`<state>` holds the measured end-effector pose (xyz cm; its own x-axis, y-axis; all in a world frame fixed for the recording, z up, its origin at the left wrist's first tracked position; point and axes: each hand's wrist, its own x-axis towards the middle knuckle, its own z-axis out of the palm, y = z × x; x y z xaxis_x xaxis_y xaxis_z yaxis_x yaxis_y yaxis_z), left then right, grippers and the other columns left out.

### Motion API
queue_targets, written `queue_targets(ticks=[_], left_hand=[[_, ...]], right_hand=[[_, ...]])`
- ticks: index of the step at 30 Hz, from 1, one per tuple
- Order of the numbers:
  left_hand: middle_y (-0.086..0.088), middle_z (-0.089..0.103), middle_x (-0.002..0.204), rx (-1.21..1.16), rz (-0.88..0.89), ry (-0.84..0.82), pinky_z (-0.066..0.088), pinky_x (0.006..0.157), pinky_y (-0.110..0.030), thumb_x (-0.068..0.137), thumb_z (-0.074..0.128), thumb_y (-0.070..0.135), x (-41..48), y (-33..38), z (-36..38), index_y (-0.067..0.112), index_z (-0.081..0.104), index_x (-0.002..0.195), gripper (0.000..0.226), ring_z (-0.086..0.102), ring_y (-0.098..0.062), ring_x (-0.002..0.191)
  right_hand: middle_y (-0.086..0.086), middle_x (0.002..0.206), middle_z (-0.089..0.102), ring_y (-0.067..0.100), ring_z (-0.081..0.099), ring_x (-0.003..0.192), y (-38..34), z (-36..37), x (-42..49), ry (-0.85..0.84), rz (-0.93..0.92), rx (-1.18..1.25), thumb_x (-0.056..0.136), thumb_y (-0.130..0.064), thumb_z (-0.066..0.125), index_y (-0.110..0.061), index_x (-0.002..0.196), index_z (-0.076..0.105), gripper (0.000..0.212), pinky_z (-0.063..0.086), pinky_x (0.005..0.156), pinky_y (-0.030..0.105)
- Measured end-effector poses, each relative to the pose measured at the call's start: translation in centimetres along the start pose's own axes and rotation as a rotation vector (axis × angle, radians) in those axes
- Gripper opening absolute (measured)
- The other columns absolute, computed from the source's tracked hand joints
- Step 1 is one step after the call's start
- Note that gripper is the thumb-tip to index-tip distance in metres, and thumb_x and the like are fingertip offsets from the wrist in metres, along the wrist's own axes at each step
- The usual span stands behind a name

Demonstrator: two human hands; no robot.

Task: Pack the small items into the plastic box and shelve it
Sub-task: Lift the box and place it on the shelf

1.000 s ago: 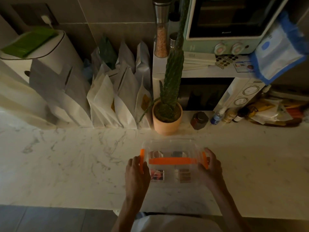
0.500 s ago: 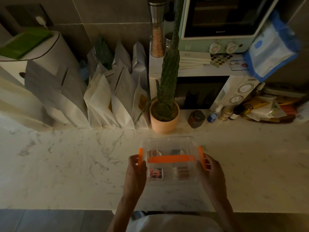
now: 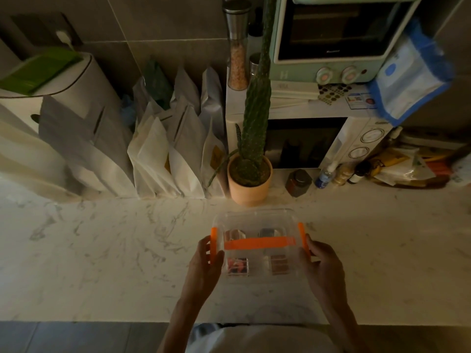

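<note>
Fingers of the left hand curl around the left end of a clear plastic box, gripping it at the orange side latch. Fingers of the right hand grip the opposite end in the same way, at the other orange latch. Both bare forearms reach in from the bottom of the view.

The box has its clear lid on, with an orange handle lying flat across the top. Through the lid four small items show, arranged two by two; one has a pink and red picture, another looks brown. The box is held low over a white marble table, near its front edge; whether it rests on the surface cannot be told in the dim light.

Just behind the box stands a tall cactus in a terracotta pot. Left of the pot, a row of white paper bags leans against the grey tiled wall. Right of the pot sit a small dark jar and a few little bottles, in front of a white microwave. A mint green oven is stacked on top of it.
</note>
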<state>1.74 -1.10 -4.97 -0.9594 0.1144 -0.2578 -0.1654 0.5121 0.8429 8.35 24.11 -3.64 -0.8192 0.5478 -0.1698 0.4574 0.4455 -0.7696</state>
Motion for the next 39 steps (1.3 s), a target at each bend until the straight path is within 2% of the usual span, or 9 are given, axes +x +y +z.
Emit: queue_targets(ticks=[6,10,16,19,21,25,29,32,39], left_hand=[[-0.004,0.055,0.13,-0.282,-0.124,-0.005,0.058,0.084,-0.037,0.093,0.054,0.035,-0.2,-0.5,-0.9,0.02,0.034,0.144,0.057,0.062,-0.021,0.111],[-0.007,0.067,0.117,-0.378,-0.11,-0.058,0.06,0.076,-0.033,0.096,0.055,0.02,-0.6,-0.3,-1.8,0.018,0.053,0.129,0.034,0.07,-0.018,0.1],[-0.009,0.071,0.112,-0.411,0.041,-0.033,0.057,0.085,-0.05,0.094,0.061,0.025,-0.8,4.9,-6.1,0.02,0.06,0.125,0.032,0.07,-0.024,0.1],[0.001,0.07,0.119,-0.378,0.195,-0.068,0.058,0.083,-0.034,0.089,0.061,0.048,-1.5,9.2,-10.2,0.033,0.057,0.131,0.044,0.067,-0.017,0.108],[0.003,0.068,0.125,-0.431,0.275,-0.083,0.055,0.085,-0.023,0.083,0.069,0.042,-1.8,12.1,-13.1,0.036,0.053,0.135,0.055,0.065,-0.013,0.114],[0.009,0.071,0.119,-0.418,0.401,-0.034,0.055,0.076,-0.017,0.058,0.083,0.02,-2.0,18.8,-18.4,0.047,0.062,0.121,0.072,0.067,-0.008,0.109],[0.012,0.074,0.108,-0.395,0.568,0.084,0.054,0.07,-0.011,0.051,0.077,0.025,-2.1,25.4,-22.5,0.05,0.068,0.109,0.064,0.07,-0.003,0.099],[0.014,0.076,0.101,-0.37,0.678,0.203,0.052,0.065,-0.007,0.056,0.072,0.03,-1.4,29.8,-25.4,0.037,0.071,0.109,0.054,0.071,0.001,0.093],[0.027,0.069,0.111,-0.206,0.893,0.339,0.053,0.07,-0.014,0.074,0.063,0.065,1.2,39.0,-31.4,0.048,0.061,0.12,0.049,0.065,0.01,0.099]], right_hand=[[-0.01,0.124,0.058,-0.003,0.056,0.102,1.5,-0.7,0.2,-0.155,0.088,0.244,0.082,-0.062,0.048,-0.043,0.133,0.048,0.054,0.049,0.08,0.022],[-0.016,0.135,0.054,-0.004,0.058,0.111,2.0,-1.2,0.4,-0.311,0.171,0.424,0.085,-0.054,0.056,-0.05,0.133,0.047,0.05,0.049,0.097,0.034],[-0.037,0.12,0.059,-0.014,0.057,0.108,-3.6,-4.8,1.4,-0.366,-0.096,0.306,0.08,-0.053,0.064,-0.057,0.131,0.045,0.055,0.05,0.074,0.009],[-0.034,0.129,0.052,-0.007,0.059,0.107,-8.0,-7.6,2.2,-0.42,-0.256,0.22,0.068,-0.053,0.074,-0.055,0.141,0.032,0.084,0.053,0.078,0.02],[-0.038,0.133,0.045,-0.008,0.057,0.111,-11.5,-9.5,2.7,-0.42,-0.395,0.206,0.064,-0.048,0.079,-0.056,0.143,0.028,0.094,0.053,0.079,0.017],[-0.035,0.121,0.056,-0.006,0.062,0.104,-19.3,-12.8,3.9,-0.311,-0.606,0.268,0.063,-0.055,0.077,-0.062,0.136,0.035,0.084,0.054,0.074,0.012],[-0.034,0.123,0.059,-0.011,0.06,0.107,-26.2,-15.9,4.6,-0.223,-0.781,0.319,0.059,-0.085,0.061,-0.062,0.126,0.046,0.072,0.048,0.077,0.003],[-0.047,0.106,0.06,-0.023,0.056,0.098,-31.6,-18.0,5.1,-0.115,-0.891,0.354,0.059,-0.083,0.061,-0.061,0.114,0.054,0.059,0.04,0.071,-0.006],[-0.022,0.113,0.07,-0.002,0.067,0.101,-43.3,-22.5,7.7,-0.177,-1.041,0.4,0.079,-0.068,0.054,-0.049,0.125,0.058,0.049,0.057,0.07,0.014]])
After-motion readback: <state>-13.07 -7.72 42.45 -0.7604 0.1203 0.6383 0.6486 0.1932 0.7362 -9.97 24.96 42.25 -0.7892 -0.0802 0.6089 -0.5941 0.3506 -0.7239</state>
